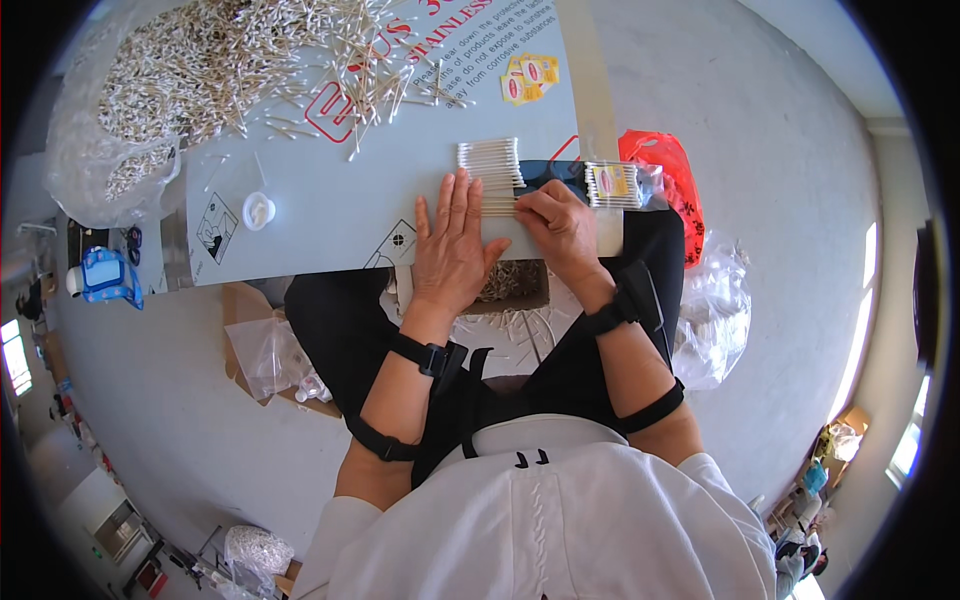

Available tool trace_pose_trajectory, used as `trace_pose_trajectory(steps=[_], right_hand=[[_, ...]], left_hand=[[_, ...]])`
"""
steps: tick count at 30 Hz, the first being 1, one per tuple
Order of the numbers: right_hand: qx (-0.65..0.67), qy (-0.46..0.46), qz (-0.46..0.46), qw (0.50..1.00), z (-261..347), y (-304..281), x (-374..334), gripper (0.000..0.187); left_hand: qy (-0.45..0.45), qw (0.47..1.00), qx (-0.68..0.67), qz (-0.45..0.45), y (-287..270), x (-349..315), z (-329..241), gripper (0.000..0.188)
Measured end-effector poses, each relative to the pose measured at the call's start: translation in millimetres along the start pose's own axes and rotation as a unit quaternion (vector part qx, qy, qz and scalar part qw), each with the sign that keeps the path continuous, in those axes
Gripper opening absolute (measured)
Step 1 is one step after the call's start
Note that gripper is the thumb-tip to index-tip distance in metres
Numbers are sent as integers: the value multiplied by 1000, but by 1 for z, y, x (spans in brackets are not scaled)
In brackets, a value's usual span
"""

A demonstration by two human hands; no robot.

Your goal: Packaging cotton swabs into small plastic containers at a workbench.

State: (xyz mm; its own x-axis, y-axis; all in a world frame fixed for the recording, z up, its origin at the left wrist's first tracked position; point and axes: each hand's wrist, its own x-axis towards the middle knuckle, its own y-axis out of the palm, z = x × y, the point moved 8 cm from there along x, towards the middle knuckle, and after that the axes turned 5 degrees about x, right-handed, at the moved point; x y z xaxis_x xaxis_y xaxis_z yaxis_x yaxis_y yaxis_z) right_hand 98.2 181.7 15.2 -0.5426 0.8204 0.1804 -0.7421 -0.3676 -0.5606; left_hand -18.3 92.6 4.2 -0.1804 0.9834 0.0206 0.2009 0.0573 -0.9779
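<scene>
A neat row of cotton swabs (pixel 487 155) lies side by side on the grey sheet-covered table. My left hand (pixel 455 235) rests flat with fingers stretched, its fingertips against the left ends of the row's near swabs. At the right ends of those swabs is my right hand (pixel 562 225), its fingers pinched together; what lies between them is hidden. A dark blue flat piece (pixel 553 174) sits just beyond the right hand. To its right is a clear packet of swabs (pixel 606 190) with a yellow label.
A large heap of loose cotton swabs (pixel 190 80) spills from a clear bag at the far left. Yellow labels (pixel 528 78) lie at the back right. A small white tub (pixel 258 210) stands at the left. A red plastic bag (pixel 668 180) hangs beside the right edge; an open box (pixel 515 285) is below.
</scene>
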Motion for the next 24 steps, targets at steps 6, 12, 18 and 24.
trace_pose_trajectory(steps=[6,12,18,24], right_hand=[[-14,-9,3,1000,3,0,-1,9],[51,60,-2,997,-7,1,-2,17],[-3,24,-2,1000,-1,0,1,19],[-27,8,9,1000,-1,3,0,21]], left_hand=[[-6,1000,3,4,1,1,1,85],[-5,1000,3,-1,2,1,0,85],[-6,1000,2,-2,2,2,0,85],[-7,1000,-2,-9,3,2,0,85]])
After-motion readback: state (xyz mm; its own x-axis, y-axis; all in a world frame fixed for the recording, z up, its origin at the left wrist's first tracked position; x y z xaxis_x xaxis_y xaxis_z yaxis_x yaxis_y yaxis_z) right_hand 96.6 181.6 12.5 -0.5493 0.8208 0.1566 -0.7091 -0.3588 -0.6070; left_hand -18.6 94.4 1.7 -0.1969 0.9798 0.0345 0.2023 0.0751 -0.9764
